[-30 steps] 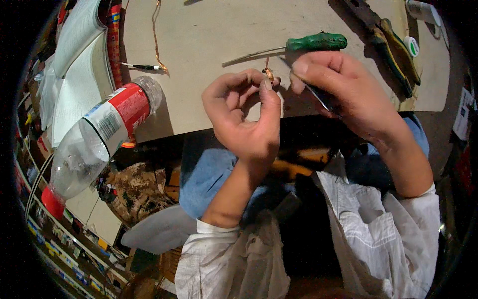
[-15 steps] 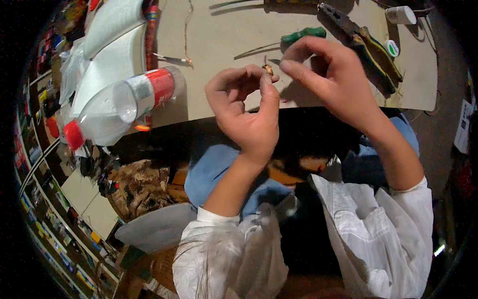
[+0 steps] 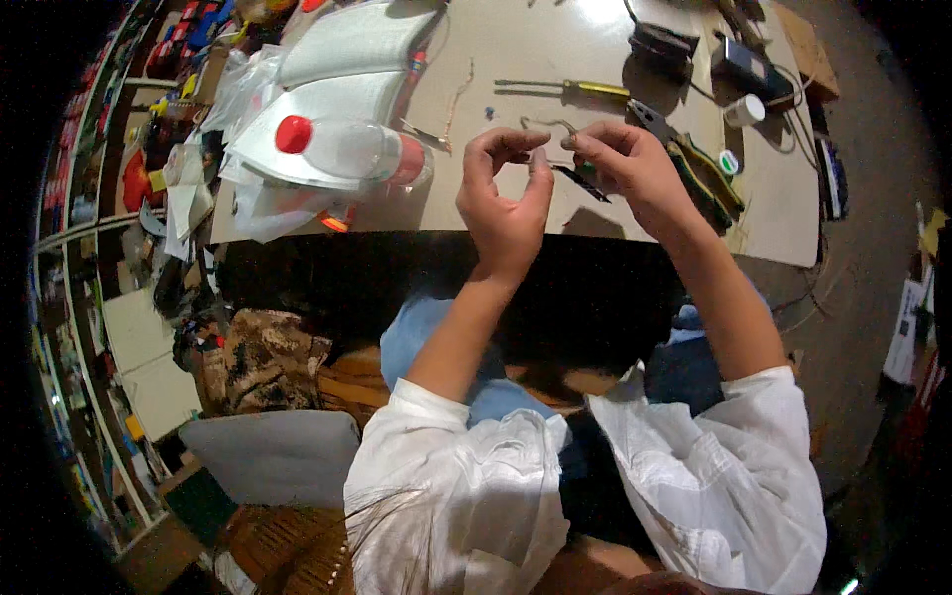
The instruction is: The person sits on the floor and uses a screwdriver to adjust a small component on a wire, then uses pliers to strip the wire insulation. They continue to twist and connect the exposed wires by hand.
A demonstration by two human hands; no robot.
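Note:
My left hand is raised over the near part of the table, with its fingers curled and the thumb tip close to the index fingertip. Whatever lies between those tips is too small to make out. Facing it, my right hand pinches the end of a thin, bent wire, which reaches left toward the left fingertips. A slim black tool shows just below the right fingers. Beyond the hands lies a screwdriver with a yellowish handle. Pliers with green-yellow grips rest beside the right hand.
At left, a clear plastic bottle with a red cap lies on white quilted sheets. A thin frayed wire is nearby. A white cap, a round lid and a black device with cables occupy the right side.
The view has shifted, showing more of the table. Both hands are closer together. The small brownish piece earlier at my left fingertips no longer shows; a bent wire is at my right fingertips.

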